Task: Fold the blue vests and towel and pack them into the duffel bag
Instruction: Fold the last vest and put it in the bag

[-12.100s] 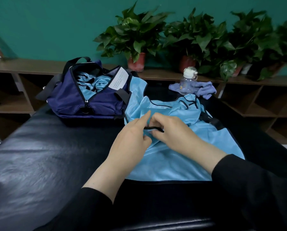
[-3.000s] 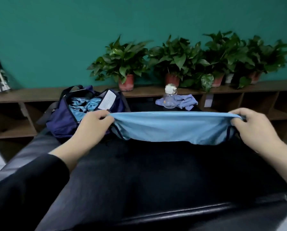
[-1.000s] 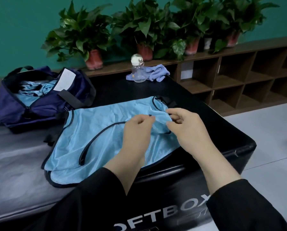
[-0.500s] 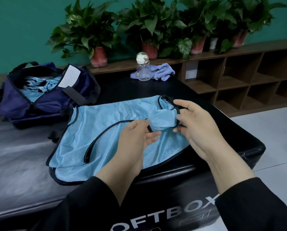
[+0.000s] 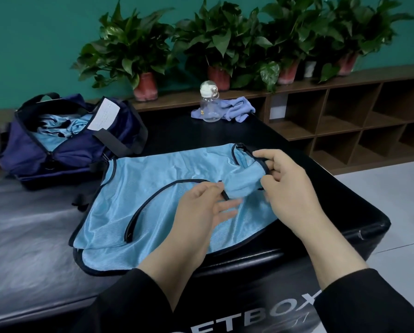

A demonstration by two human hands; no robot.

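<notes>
- Head view, layout: a blue vest (image 5: 158,200) lies spread flat on the black padded box (image 5: 345,212), its near hem at the box's front edge. The duffel bag (image 5: 64,150) sits unzipped at the far left of the same surface, just beside the vest's far corner, with blue fabric already bunched inside.
- Head view, towel: the towel (image 5: 234,110) lies crumpled at the far edge, touching a clear water bottle (image 5: 209,104), well apart from the hands. Not yet folded.
- Right hand (image 5: 290,188): fingers curled, thumb and forefinger pinching the dark-trimmed shoulder strap at the vest's right end, lifting that part slightly off the surface.
- Left hand (image 5: 201,207): mostly open, fingers loosely spread over the cloth; fingertips touch the dark trim of the armhole. It seems to steady rather than grasp; motion blur leaves a firm pinch unconfirmed.
- Step in hand, by judgement: straightening the strap end before the first fold of this vest. Folding proper has not begun.
- Next move calls for: laying the strap flat inward, then taking two corners together and bringing one half over the other. The mesh looks slippery and limp, so edges need aligning by hand.
- Remaining: this vest, then the towel, into the bag.
</notes>
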